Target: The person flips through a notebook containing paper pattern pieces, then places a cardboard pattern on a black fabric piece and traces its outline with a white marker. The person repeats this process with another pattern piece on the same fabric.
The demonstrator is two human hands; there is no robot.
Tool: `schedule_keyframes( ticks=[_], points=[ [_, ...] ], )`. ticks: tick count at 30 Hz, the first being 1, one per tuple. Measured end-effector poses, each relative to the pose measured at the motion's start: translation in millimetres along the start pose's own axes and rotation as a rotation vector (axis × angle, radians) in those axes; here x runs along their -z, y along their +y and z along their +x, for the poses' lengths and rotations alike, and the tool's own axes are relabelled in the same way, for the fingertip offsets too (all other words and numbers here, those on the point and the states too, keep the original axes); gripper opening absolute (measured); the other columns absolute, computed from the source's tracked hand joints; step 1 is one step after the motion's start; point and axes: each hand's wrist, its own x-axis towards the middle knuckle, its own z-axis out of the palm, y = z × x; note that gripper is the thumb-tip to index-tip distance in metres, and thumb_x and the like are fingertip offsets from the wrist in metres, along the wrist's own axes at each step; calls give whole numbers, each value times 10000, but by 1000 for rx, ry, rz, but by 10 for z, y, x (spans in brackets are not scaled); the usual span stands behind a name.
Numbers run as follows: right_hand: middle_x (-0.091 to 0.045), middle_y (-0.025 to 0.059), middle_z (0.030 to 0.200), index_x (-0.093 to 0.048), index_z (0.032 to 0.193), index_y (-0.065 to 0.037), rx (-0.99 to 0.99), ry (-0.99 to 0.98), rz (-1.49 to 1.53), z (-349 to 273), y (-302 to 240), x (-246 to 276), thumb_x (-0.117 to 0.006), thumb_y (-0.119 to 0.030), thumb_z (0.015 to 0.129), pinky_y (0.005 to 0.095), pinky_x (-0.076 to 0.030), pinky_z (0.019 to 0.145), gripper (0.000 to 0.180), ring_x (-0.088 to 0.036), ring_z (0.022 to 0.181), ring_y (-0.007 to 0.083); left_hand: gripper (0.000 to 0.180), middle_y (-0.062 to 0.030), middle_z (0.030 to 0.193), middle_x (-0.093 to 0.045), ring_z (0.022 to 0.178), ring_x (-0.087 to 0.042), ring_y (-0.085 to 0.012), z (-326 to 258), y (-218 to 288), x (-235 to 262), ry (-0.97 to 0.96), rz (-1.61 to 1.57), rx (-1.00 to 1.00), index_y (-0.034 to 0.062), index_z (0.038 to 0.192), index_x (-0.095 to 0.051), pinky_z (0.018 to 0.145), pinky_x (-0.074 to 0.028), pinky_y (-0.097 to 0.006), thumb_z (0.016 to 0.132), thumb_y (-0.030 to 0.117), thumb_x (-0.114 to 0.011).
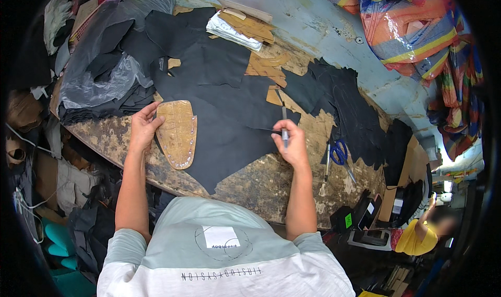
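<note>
A black sheet of leather-like material [229, 114] lies spread over the worn wooden table in front of me. On its left part rests a tan, tapered template [176, 132] with small shiny dots along its right and lower edges. My left hand [144, 127] grips the template's upper left edge between thumb and fingers. Over the right side of the sheet, my right hand [291, 144] is closed around a slim silver pen [284, 120]. Its fingertips are close to a crease or slit in the sheet; whether they touch the material I cannot tell.
Blue-handled scissors [340, 153] and another pen [327, 161] lie on the table at right. More black pieces [339, 98] are beyond them. Stacked papers and tan templates [242, 28] sit at the back, clear plastic [117, 83] at left. A person in yellow [417, 238] is far right.
</note>
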Motion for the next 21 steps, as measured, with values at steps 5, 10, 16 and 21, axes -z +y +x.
schedule_keyframes(
  ticks=[5,10,16,21],
  points=[
    [-603,16,786,-577,875,-9,39,87,56,77,0,241,-621,83,709,238,-450,696,194,-566,750,97,465,-125,1048,-624,907,-611,-137,-91,27,14,-96,-102,41,-89,1216,-491,800,-491,-232,765,-102,-601],
    [-632,62,833,-595,864,-28,152,193,-215,229,54,127,-652,37,689,305,-465,684,195,-584,750,178,441,-94,959,-633,854,-616,-123,-175,-176,-122,32,64,-16,-78,1197,-510,753,-496,-227,769,-84,-616],
    [-641,116,989,-622,856,-52,381,7,-145,-135,-264,-597,-806,-168,620,363,-485,827,320,-601,947,280,448,-80,851,-647,750,-622,-118,-239,-192,-256,130,242,-16,-62,1162,-536,660,-499,-225,735,-58,-672],
    [-572,133,1192,-595,1023,-81,371,-207,-331,-525,-447,-1250,-794,-396,604,553,-267,998,560,-440,1204,347,594,-97,801,-647,720,-631,-121,-264,-157,-307,185,449,-58,-68,1210,-494,623,-505,-229,672,-24,-741]
  ],
)
